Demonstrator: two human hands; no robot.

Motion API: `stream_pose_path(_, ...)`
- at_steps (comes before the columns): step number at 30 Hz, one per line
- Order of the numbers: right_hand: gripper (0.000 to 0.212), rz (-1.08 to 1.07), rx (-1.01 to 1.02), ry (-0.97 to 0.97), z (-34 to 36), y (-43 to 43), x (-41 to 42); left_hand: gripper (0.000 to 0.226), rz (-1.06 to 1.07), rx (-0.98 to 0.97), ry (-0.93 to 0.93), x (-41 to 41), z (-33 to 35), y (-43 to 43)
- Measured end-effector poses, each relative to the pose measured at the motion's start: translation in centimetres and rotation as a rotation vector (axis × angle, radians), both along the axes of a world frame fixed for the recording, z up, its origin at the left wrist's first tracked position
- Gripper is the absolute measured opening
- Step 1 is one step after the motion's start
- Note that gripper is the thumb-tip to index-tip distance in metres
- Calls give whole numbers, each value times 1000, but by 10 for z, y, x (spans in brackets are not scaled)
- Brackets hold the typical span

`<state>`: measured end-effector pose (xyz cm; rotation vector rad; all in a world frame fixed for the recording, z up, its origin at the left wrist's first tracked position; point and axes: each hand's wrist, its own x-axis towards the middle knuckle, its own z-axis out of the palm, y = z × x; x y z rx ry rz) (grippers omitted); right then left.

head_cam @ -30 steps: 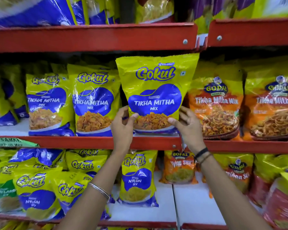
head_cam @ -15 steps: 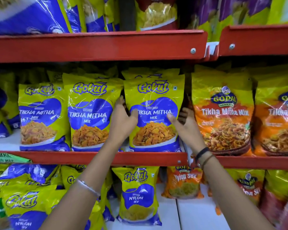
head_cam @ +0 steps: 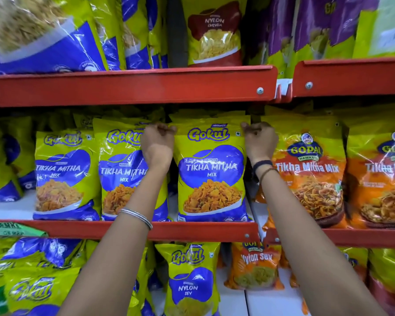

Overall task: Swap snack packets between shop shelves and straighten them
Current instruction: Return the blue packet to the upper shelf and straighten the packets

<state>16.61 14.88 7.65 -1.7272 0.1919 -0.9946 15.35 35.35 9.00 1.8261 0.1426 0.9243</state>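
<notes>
The top corners of the packet (head_cam: 211,169) are pinched by both hands: the left hand (head_cam: 157,144) at its 11 o'clock corner, the right hand (head_cam: 259,142) at its 1 o'clock corner, fingers curled shut on the sealed edge. The packet is stood upright on the middle shelf (head_cam: 192,230), its base behind the red lip.

It is judged light, soft and crinkly, with a glossy film that may slip; the contents are probably brittle, so the flat top seal is the safest hold, not the belly.

At 9 o'clock a matching packet (head_cam: 121,172) is touched by the left wrist. At 3 o'clock an orange packet (head_cam: 310,174) stands just beside. Each clear window shows fried mix.
</notes>
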Motion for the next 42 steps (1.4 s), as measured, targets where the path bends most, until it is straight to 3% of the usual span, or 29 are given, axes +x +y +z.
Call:
stream_pose_path(4,26,-8,-61,-27,-6,9,2,15,87,69,9,0,-3,-1)
stream_pose_path(7,28,34,-168,-87,-18,13,-13,27,107,157,-125,-10,-14,-3)
stream_pose_path(11,44,115,-501,-178,-62,31,-47,44,35,621,-323,-35,-57,-33)
stream_pose_path(13,47,177,-673,-165,-86,35,-50,47,-39,828,-262,-38,-88,-41)
stream_pose_path(15,52,206,-760,-120,-100,30,-46,51,0,915,-142,-34,-109,-36)
stream_pose_path(21,56,146,-873,-4,-98,19,-44,54,110,998,-66,-30,-111,-33)
stream_pose_path(25,58,175,-812,-64,-93,-8,-66,52,256,965,-109,-48,-114,-49)
stream_pose_path(29,53,17,-803,-178,-89,-77,-91,52,-8,975,-309,-76,-110,-120)
stream_pose_path(33,54,-30,-789,12,-96,-145,-90,55,-283,975,-305,-85,-114,-209)
stream_pose_path(37,58,-9,-965,180,-110,-182,-85,56,-294,974,-176,-66,-127,-250)
stream_pose_path(42,62,42,-1029,190,-109,-201,-82,56,-207,994,-117,-61,-129,-258)
